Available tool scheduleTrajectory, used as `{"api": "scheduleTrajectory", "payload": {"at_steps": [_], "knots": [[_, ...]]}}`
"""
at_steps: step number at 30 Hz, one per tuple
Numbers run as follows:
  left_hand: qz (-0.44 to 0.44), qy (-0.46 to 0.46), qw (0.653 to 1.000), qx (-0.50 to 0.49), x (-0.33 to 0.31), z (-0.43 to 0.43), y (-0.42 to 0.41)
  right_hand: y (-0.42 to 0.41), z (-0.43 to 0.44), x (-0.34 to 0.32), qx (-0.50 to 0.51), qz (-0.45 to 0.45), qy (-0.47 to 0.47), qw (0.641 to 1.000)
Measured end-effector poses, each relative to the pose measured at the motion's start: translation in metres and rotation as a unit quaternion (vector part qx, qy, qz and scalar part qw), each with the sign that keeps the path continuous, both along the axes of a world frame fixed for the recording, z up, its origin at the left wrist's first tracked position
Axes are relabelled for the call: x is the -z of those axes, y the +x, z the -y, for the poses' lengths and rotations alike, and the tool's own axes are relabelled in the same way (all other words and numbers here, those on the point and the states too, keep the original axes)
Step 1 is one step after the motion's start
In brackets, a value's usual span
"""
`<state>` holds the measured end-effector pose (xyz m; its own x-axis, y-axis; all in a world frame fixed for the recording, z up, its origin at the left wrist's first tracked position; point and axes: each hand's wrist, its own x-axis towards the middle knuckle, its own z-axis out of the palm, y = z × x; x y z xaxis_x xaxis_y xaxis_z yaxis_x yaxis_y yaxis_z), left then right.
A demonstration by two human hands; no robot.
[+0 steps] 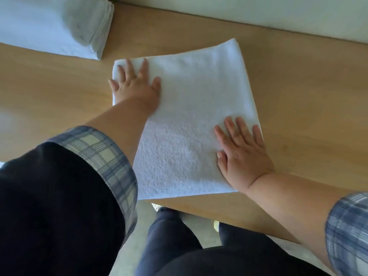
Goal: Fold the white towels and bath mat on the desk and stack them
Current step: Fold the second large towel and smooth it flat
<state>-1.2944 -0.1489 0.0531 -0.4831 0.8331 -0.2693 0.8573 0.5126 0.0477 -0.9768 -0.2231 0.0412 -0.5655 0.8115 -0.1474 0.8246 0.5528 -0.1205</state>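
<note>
Across a pale wooden desk (298,96), a folded white towel (189,116) lies flat beneath both of a person's hands. Its long axis runs from the desk's near edge toward the wall, the far end leaning slightly left. Well beyond the left fingertips, at the far left, sits a stack of folded white linen (49,26). Plaid cuffs (103,156) are rolled back on both forearms. The left hand (137,86) presses the towel's far left corner, fingers straight and spread, the little finger at the towel's left edge. The right hand (243,154) lies palm down by the right edge, nearer the person, fingers straight and pointing away.
</note>
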Motion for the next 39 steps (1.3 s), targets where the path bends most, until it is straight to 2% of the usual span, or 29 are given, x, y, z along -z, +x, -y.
{"api": "scheduleTrajectory", "payload": {"at_steps": [2, 3, 5, 6, 8, 10, 13, 17, 21, 23, 26, 28, 30, 33, 39], "knots": [[0.017, 0.003, 1.000, -0.012, -0.009, 0.025, 0.023, -0.001, 0.000, 0.000, 0.001, -0.001, -0.002, 1.000], [0.033, 0.018, 0.999, 0.021, -0.013, 0.046, 0.040, -0.001, 0.000, 0.000, 0.003, 0.003, -0.005, 1.000], [0.073, 0.040, 0.987, 0.137, -0.020, 0.097, 0.079, -0.002, -0.001, -0.001, 0.010, 0.020, -0.015, 1.000], [0.082, 0.023, 0.976, 0.200, -0.022, 0.127, 0.096, -0.002, -0.002, -0.003, 0.011, 0.025, -0.024, 0.999], [0.049, -0.039, 0.951, 0.303, -0.018, 0.181, 0.108, -0.001, -0.006, -0.005, 0.006, 0.021, -0.048, 0.999], [-0.007, -0.077, 0.934, 0.348, -0.006, 0.212, 0.094, 0.002, -0.008, -0.007, 0.001, 0.016, -0.076, 0.997], [-0.033, -0.097, 0.927, 0.362, -0.003, 0.210, 0.067, 0.007, -0.004, -0.008, 0.023, 0.042, -0.114, 0.992], [-0.050, -0.105, 0.913, 0.391, -0.003, 0.181, 0.071, 0.024, 0.000, -0.015, 0.088, 0.074, -0.168, 0.979], [-0.051, -0.123, 0.901, 0.414, -0.012, 0.160, 0.080, 0.045, 0.007, -0.023, 0.133, 0.122, -0.181, 0.967], [-0.042, -0.119, 0.904, 0.409, -0.020, 0.155, 0.091, 0.050, 0.016, -0.029, 0.140, 0.113, -0.170, 0.969], [-0.012, -0.046, 0.879, 0.474, -0.018, 0.161, 0.120, 0.042, 0.043, -0.035, 0.019, 0.060, -0.105, 0.992], [-0.008, -0.038, 0.861, 0.507, -0.008, 0.172, 0.126, 0.037, 0.060, -0.030, -0.053, 0.069, -0.113, 0.990], [-0.024, -0.041, 0.876, 0.480, 0.002, 0.180, 0.109, 0.042, 0.064, -0.024, -0.051, 0.102, -0.137, 0.984], [-0.040, -0.049, 0.915, 0.397, 0.009, 0.183, 0.064, 0.056, 0.063, -0.022, -0.028, 0.122, -0.118, 0.985], [-0.085, -0.074, 0.905, 0.411, -0.005, 0.183, 0.033, 0.056, 0.065, -0.021, 0.022, 0.142, -0.046, 0.989]]}}
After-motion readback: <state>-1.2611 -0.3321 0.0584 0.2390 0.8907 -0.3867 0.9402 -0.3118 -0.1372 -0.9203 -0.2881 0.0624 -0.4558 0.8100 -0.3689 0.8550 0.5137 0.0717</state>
